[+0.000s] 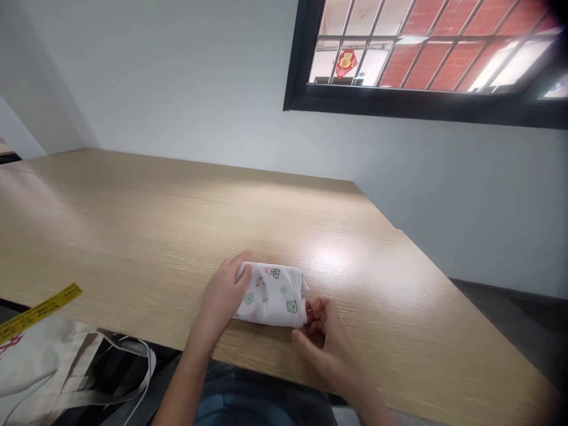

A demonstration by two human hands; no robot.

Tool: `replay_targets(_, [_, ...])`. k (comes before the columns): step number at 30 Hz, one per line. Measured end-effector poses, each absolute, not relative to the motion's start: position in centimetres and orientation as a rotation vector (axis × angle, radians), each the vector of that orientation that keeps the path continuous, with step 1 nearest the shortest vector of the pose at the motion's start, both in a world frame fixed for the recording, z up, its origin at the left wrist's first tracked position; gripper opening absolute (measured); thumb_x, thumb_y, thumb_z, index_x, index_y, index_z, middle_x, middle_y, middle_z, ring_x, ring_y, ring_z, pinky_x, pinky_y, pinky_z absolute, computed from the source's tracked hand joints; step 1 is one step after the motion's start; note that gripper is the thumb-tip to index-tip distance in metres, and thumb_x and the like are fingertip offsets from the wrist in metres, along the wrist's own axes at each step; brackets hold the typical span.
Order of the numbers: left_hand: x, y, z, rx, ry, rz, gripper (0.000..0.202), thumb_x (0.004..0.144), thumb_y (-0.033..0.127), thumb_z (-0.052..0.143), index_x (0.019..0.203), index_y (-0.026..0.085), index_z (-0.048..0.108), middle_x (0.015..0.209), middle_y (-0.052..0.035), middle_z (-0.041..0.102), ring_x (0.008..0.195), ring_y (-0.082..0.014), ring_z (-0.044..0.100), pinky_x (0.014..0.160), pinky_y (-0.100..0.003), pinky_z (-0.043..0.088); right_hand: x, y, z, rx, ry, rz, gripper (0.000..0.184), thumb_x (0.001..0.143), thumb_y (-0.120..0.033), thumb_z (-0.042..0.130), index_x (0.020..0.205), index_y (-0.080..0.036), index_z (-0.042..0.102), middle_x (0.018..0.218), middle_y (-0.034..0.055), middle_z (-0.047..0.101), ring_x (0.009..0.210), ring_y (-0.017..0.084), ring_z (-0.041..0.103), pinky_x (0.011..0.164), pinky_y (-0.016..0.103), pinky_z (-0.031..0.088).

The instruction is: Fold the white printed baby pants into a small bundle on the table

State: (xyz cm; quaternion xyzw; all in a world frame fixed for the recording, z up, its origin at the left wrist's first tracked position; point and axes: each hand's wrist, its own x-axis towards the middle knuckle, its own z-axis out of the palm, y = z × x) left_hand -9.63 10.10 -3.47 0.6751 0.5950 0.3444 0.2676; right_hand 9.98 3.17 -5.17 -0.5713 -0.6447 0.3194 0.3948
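Note:
A folded white cloth bundle (271,296) with small green and pink cartoon prints lies flat on the light wood-grain table (177,225), close to its near edge. My left hand (223,290) lies over the bundle's left end, with the fingers curled onto its top. My right hand (323,331) is at the right end, its fingertips against the folded edge and its thumb lower down near the table. Whether those fingers pinch the cloth is hidden.
A beige canvas bag (39,367) with long straps sits below the table's near edge at left, and a yellow ruler (39,312) sticks out from it. A white wall runs along the table's far side, and a dark-framed window (421,53) sits above.

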Motion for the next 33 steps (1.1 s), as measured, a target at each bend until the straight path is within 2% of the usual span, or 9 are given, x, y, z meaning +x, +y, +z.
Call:
replay_targets(4, [-9.4, 9.7, -3.7, 1.79, 1.53, 0.951, 0.03, 0.086, 0.033, 0.038, 0.099, 0.016, 0.06, 0.104, -0.0074, 0.062, 0.099, -0.0213, 0.054, 0.087, -0.034, 0.04, 8.9, 2.6, -6.1, -1.498, -1.548, 0.691, 0.015, 0.071, -0.025, 0.045, 0.076, -0.024, 0.03, 0.075, 0.0005, 0.047, 0.064, 0.016, 0.048, 0.06, 0.031, 0.046])
replay_targets(7, [-9.7, 7.5, -4.0, 1.72, 1.6, 0.953, 0.028, 0.086, 0.037, 0.037, 0.092, 0.018, 0.056, 0.095, -0.0071, 0.061, 0.091, -0.0228, 0.055, 0.08, -0.036, 0.042, 8.5, 3.7, -5.5, -1.623, -1.457, 0.726, 0.007, 0.073, -0.028, 0.04, 0.074, -0.023, 0.036, 0.072, 0.0012, 0.048, 0.065, 0.018, 0.049, 0.06, 0.033, 0.044])
replay_targets(13, [-9.6, 2.3, -4.5, 1.601, 1.69, 0.832, 0.029, 0.083, 0.046, 0.04, 0.084, 0.019, 0.051, 0.085, -0.006, 0.057, 0.08, -0.0237, 0.055, 0.073, -0.039, 0.042, 7.6, 6.4, -4.2, -1.697, -1.496, 0.675, 0.015, 0.08, -0.031, 0.038, 0.08, -0.021, 0.049, 0.082, 0.0051, 0.057, 0.078, 0.022, 0.054, 0.069, 0.036, 0.042])
replay_targets(15, [-9.4, 1.8, -4.5, 1.524, 1.68, 0.842, 0.032, 0.08, 0.049, 0.043, 0.087, 0.019, 0.051, 0.087, -0.0072, 0.058, 0.081, -0.0244, 0.055, 0.073, -0.04, 0.043, 7.5, 6.4, -4.1, -1.682, -1.504, 0.721, 0.015, 0.081, -0.031, 0.039, 0.082, -0.021, 0.05, 0.084, 0.0046, 0.058, 0.079, 0.022, 0.056, 0.069, 0.035, 0.043])
replay_targets(19, [-9.0, 2.5, -4.4, 1.388, 1.515, 0.966, 0.043, 0.081, 0.045, 0.045, 0.113, 0.017, 0.045, 0.106, -0.0103, 0.057, 0.092, -0.0246, 0.057, 0.078, -0.039, 0.045, 7.2, 5.8, -4.0, -1.544, -1.412, 1.023, 0.026, 0.083, -0.038, 0.041, 0.101, -0.02, 0.048, 0.086, 0.0037, 0.061, 0.078, 0.021, 0.059, 0.068, 0.033, 0.047])
replay_targets(26, [-6.0, 2.8, -3.9, 1.57, 1.527, 0.905, 0.04, 0.084, 0.035, 0.039, 0.118, 0.015, 0.045, 0.109, -0.013, 0.057, 0.099, -0.0272, 0.055, 0.082, -0.039, 0.043, 8.8, 4.0, -4.6, -1.336, -1.226, 1.306, 0.065, 0.075, -0.047, 0.053, 0.129, -0.02, 0.029, 0.115, 0.0109, 0.056, 0.1, 0.026, 0.057, 0.078, 0.038, 0.05])
replay_targets(28, [-3.9, 1.9, -4.0, 1.665, 1.457, 0.872, 0.045, 0.082, 0.031, 0.039, 0.122, 0.011, 0.043, 0.114, -0.0165, 0.055, 0.104, -0.0289, 0.052, 0.087, -0.04, 0.04, 11.7, 2.8, -4.9, -1.413, -1.11, 1.278, 0.08, 0.07, -0.049, 0.059, 0.134, -0.021, 0.021, 0.107, 0.0107, 0.06, 0.088, 0.027, 0.061, 0.071, 0.039, 0.052])
replay_targets(30, [-1.2, 0.7, -4.4, 1.788, 1.264, 0.799, 0.049, 0.078, 0.028, 0.044, 0.123, 0.008, 0.045, 0.114, -0.0177, 0.055, 0.103, -0.031, 0.051, 0.089, -0.043, 0.04, 15.8, 1.4, -4.9, -1.552, -0.986, 1.171, 0.089, 0.066, -0.051, 0.063, 0.137, -0.023, 0.018, 0.089, 0.0078, 0.063, 0.066, 0.025, 0.063, 0.054, 0.036, 0.052])
replay_targets(33, [4.2, -1.8, -5.7, 1.89, 0.971, 0.645, 0.051, 0.072, 0.031, 0.056, 0.12, 0.016, 0.052, 0.109, -0.015, 0.058, 0.097, -0.0344, 0.053, 0.083, -0.048, 0.043, 21.4, -0.9, -4.4, -1.695, -0.974, 0.834, 0.072, 0.072, -0.053, 0.059, 0.132, -0.022, 0.033, 0.085, 0.0084, 0.062, 0.057, 0.021, 0.06, 0.046, 0.032, 0.049])
